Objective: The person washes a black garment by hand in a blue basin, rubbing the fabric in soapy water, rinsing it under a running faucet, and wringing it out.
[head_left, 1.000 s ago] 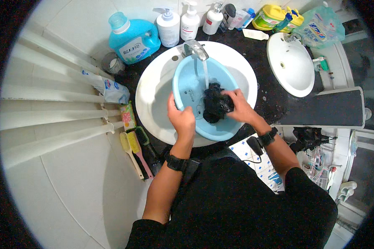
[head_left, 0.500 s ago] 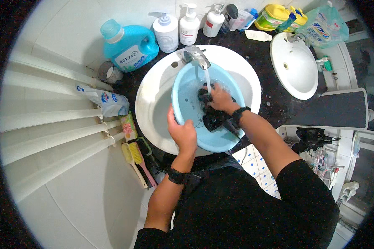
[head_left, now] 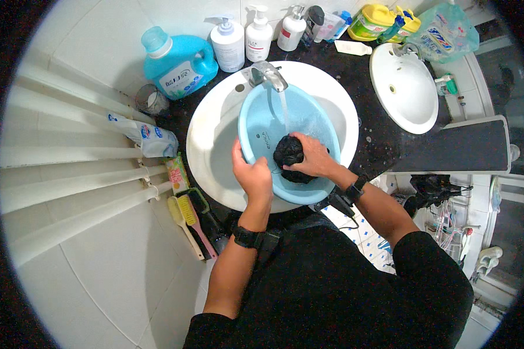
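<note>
A light blue plastic basin rests in the white oval sink, under the metal faucet. Water runs from the faucet into it. My left hand grips the basin's left rim, thumb inside and fingers around the outer wall. Inside the basin, my right hand is closed on a bunched wad of wet black cloth; what garment it is cannot be made out. More of the black cloth lies beneath the hand, against the basin's bottom.
A blue detergent bottle and white pump bottles line the wall behind the sink. Two scrub brushes lie at the left. On the right are a smaller white basin and a dark grey board.
My right hand has drawn back slightly toward me and now squeezes the black cloth into a ball. The cloth was spread looser before. My left hand keeps its hold on the rim.
</note>
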The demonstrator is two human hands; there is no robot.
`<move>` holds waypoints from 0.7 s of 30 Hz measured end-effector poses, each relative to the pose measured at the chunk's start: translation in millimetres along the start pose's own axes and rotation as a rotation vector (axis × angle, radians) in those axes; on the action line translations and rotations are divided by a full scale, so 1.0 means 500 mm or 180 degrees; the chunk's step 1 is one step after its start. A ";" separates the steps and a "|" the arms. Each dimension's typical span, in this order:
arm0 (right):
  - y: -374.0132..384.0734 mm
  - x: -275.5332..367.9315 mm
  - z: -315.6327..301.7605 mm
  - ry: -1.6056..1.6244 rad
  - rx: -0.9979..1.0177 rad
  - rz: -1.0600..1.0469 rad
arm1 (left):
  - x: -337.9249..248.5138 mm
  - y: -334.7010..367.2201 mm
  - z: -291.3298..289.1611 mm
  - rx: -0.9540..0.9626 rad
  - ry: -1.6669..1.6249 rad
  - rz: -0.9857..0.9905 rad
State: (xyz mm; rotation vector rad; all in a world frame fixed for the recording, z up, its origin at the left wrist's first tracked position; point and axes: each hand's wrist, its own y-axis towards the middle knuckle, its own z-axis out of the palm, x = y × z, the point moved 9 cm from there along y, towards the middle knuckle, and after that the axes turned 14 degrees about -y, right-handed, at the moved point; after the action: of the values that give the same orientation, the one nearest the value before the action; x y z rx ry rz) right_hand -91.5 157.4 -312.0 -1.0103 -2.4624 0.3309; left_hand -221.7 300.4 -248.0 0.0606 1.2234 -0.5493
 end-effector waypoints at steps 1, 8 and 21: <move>0.000 -0.001 0.004 0.0106 0.0001 0.0061 | 0.003 0.000 -0.001 0.0039 0.0040 -0.0031; 0.065 -0.013 0.047 -0.0596 0.0260 0.0287 | -0.016 -0.003 0.002 -0.0051 0.0513 -0.0087; 0.133 -0.107 0.052 0.0698 -0.0241 0.0973 | 0.003 0.005 -0.006 -0.0012 0.0411 -0.0146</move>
State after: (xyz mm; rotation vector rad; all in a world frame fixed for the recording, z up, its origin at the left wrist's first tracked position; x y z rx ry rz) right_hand -30.9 165.0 -377.1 -1.3815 -2.1395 0.2107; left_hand -222.8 303.0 -251.3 0.0657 1.3543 -0.5901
